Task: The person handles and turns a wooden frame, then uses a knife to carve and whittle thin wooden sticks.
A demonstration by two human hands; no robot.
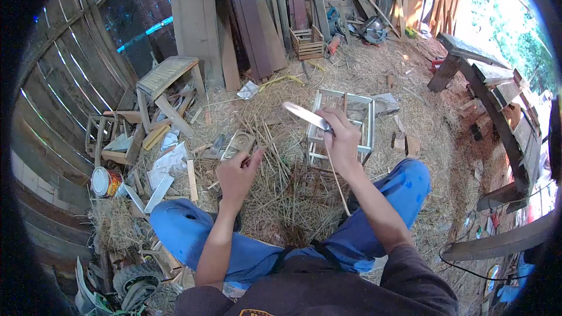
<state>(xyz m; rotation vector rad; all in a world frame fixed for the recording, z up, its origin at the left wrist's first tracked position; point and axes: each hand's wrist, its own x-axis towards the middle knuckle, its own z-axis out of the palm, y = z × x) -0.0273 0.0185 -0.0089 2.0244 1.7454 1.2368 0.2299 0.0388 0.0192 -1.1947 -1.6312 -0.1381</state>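
Observation:
My right hand (342,137) is closed round a knife (307,116), its long pale blade pointing up and left. A thin light strip (335,175), like split cane, runs down from under this hand towards my right thigh. To the left, my left hand (239,172) is raised over my knee with its fingers curled in and the thumb near them; I cannot tell what it holds, if anything. Below and between the hands, cut stalks and shavings (281,181) cover the ground. Behind my right hand stands a small wooden frame (367,118) with pale bars.
A small wooden stool (167,76) stands at the left, near a paint can (105,181). Tall boards (196,17) lean on the back wall, beside a wooden crate (307,43). A circular saw (373,29) lies at the back right. A heavy wooden bench (492,99) lines the right side.

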